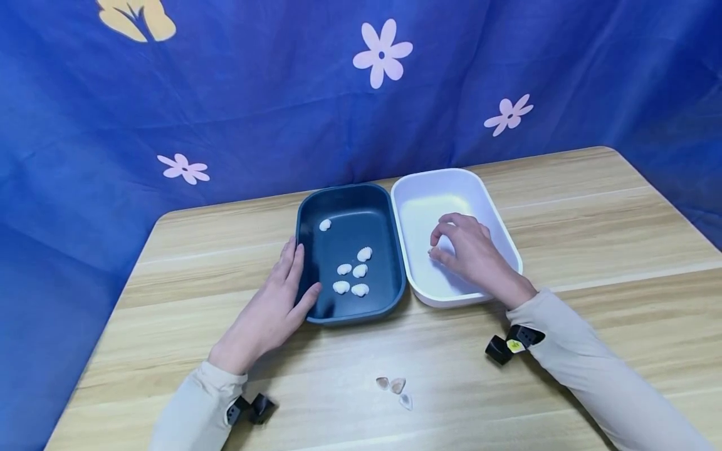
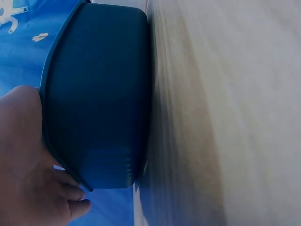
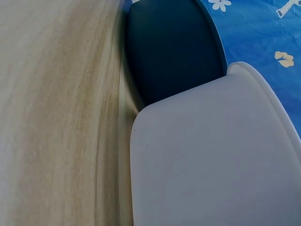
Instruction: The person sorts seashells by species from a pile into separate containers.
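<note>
Two Trays, White Shells, Small Flat Shells: Hand Positions

Your left hand (image 1: 267, 307) rests on the left rim of the dark tray (image 1: 378, 222). Its fingers are extended and spread away from the thumb; the thumb lies over the rim near the tray's front left corner. Your right hand (image 1: 465, 247) is above the floor of the white tray (image 1: 496, 219), with thumb and index finger bent toward each other. A small brownish thing (image 1: 429, 252) shows at the thumb tip; you cannot tell from these views whether the fingers pinch it.

Six white shells (image 1: 360, 270) lie in the dark tray: one toward its back left corner, one right of the middle, and four grouped toward its front edge. Three small flat shells (image 1: 397, 385) lie together on the tabletop (image 1: 592, 219), in front of the dark tray's front right corner.

Both trays stand side by side near the back edge of the tabletop, the white tray on the right. Behind that edge hangs a blue curtain (image 1: 271, 88) printed with flowers. Each of your wrists carries a black device, visible beside the sleeve.
</note>
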Demonstrator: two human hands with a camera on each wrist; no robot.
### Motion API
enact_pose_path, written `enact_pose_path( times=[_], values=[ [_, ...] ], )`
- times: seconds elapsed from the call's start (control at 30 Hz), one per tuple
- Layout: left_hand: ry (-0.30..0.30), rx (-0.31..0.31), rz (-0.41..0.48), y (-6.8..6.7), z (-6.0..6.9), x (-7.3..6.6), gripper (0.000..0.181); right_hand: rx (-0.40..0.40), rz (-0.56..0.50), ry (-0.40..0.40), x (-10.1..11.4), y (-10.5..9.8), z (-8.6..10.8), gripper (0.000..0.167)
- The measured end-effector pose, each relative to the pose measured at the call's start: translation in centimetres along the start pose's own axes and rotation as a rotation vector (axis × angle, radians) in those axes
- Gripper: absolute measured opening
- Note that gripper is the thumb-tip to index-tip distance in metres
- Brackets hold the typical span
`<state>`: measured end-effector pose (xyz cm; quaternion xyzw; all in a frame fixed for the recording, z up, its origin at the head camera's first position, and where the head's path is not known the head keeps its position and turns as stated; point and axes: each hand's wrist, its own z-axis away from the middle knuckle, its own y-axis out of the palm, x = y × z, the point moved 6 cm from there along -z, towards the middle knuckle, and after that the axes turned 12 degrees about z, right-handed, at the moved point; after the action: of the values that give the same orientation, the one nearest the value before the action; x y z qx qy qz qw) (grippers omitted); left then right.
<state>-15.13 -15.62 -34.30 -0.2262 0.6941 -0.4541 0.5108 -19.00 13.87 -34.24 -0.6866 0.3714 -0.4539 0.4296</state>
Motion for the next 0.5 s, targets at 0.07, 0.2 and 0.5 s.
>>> enact_pose_path(
  times=[0.07,0.2,0.5],
  values=[
    [0.007,-0.001,-0.005,0.01,-0.02,-0.08,0.076,0.003,0.003,0.005,0.0,-0.05,0.04,0.009],
    [0.019,-0.002,-0.013,0.04,-0.09,-0.26,0.076,0.043,0.038,0.023,-0.1,0.0,0.06,0.011],
    [0.054,-0.013,-0.037,0.0,-0.12,-0.43,0.076,-0.013,0.061,0.019,0.03,-0.77,0.64,0.016]
  ],
)
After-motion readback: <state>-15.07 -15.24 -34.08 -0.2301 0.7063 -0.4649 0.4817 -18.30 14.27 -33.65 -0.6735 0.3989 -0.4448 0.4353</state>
